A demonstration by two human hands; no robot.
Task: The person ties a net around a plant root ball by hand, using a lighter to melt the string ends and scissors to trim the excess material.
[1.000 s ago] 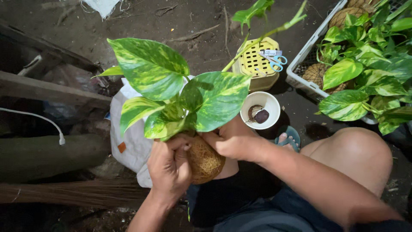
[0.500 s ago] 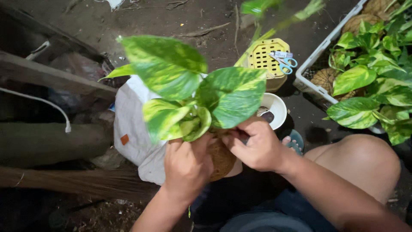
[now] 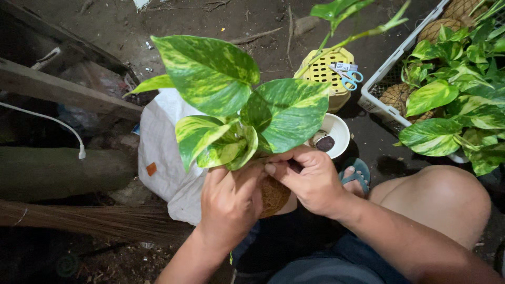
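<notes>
I hold a pothos plant [image 3: 236,105] with broad green and yellow leaves above my lap. Its roots are wrapped in a brown coconut-fibre ball [image 3: 273,195]. My left hand [image 3: 229,202] cups the left side of the ball from below the leaves. My right hand [image 3: 310,179] grips the top right of the ball, thumb and fingers pressed at the base of the stems. The leaves hide most of the ball's top.
A white sack [image 3: 163,152] lies on the dirt at left. A white bowl [image 3: 331,134] holds dark lumps, beside a yellow perforated basket [image 3: 323,71] with scissors [image 3: 347,76] on it. A white crate [image 3: 381,94] at right holds more pothos balls. A broom [image 3: 94,221] lies lower left.
The plant has come up closer to the camera and shifted a little right. Both hands keep their grip on the fibre ball.
</notes>
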